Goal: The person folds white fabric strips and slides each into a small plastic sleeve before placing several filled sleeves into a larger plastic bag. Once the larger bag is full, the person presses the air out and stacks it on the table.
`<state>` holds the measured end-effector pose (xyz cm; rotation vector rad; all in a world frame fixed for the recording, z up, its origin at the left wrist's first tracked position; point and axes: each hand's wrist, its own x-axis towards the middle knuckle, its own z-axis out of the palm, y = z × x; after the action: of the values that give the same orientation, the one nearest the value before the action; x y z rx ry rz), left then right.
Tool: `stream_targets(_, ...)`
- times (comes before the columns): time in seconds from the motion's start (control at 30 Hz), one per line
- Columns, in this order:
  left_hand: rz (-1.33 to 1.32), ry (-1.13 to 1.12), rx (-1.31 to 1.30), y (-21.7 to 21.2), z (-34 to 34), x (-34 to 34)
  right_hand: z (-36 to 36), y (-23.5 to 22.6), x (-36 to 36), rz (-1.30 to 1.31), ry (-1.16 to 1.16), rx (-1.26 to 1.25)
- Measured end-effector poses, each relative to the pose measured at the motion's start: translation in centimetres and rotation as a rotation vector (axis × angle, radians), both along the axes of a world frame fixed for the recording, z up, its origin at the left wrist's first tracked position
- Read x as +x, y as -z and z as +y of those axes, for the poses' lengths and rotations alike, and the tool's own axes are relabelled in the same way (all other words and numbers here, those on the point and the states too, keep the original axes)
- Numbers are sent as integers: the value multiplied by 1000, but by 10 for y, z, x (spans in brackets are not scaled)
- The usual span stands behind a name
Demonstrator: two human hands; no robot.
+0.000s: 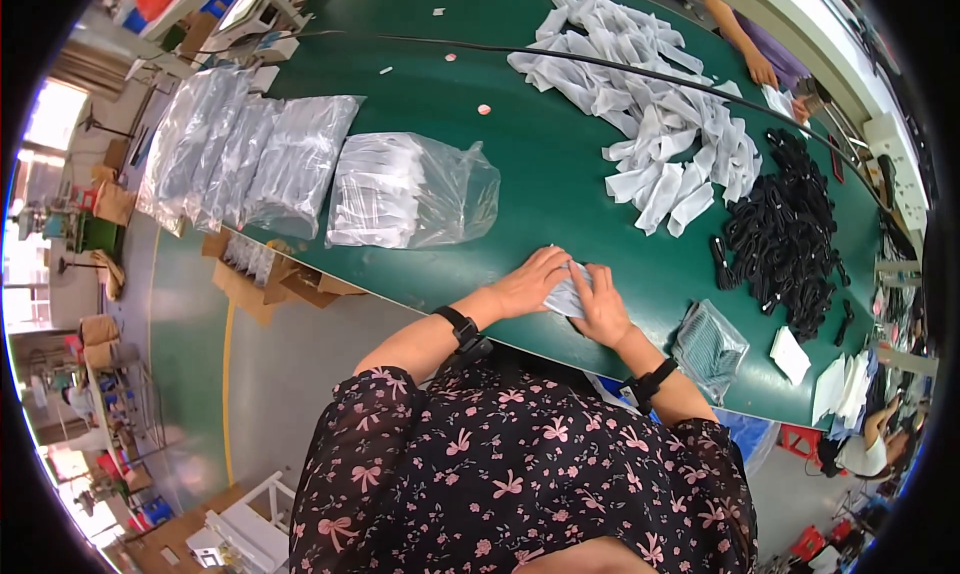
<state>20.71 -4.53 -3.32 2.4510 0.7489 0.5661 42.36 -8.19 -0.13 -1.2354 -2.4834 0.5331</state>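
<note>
At the near edge of the green table, my left hand (532, 282) and my right hand (603, 309) are both closed around a small whitish sleeve-like packet (566, 297). The fingers cover much of it, and it lies low over the tabletop. To the left of my hands rests a clear plastic bag (455, 196) partly filled with a row of similar white packets (375, 189). Farther away on the right is a large loose heap of whitish packets (640, 94). Beside that heap sits a pile of black bundled cords (785, 234).
Several filled clear bags (290, 164) line the table's left side. Below them stands an open cardboard box (262, 274). Right of my hands are a clear plastic bag (710, 346) and white slips (790, 355). A black cable (480, 46) crosses overhead; another person's hand (762, 71) is at the far right.
</note>
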Motion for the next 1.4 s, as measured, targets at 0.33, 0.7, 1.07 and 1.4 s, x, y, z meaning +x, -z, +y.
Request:
stream_targets(0.33, -46, -86, 50, -29, -8, -16, 14, -7, -5, 9, -44, -57)
stream_targets(0.7, -36, -1126, 234, -86, 13, -94, 122, -63, -88, 410, -173, -305)
stream_targets(1.07, -400, -1131, 221, -131, -16, -126, 161, -52, -199, 413, -473, -1127)
stream_targets(1.4, -430, -1023, 119, -129, -30, -128, 146, 20, -265, 546, -389, -1054)
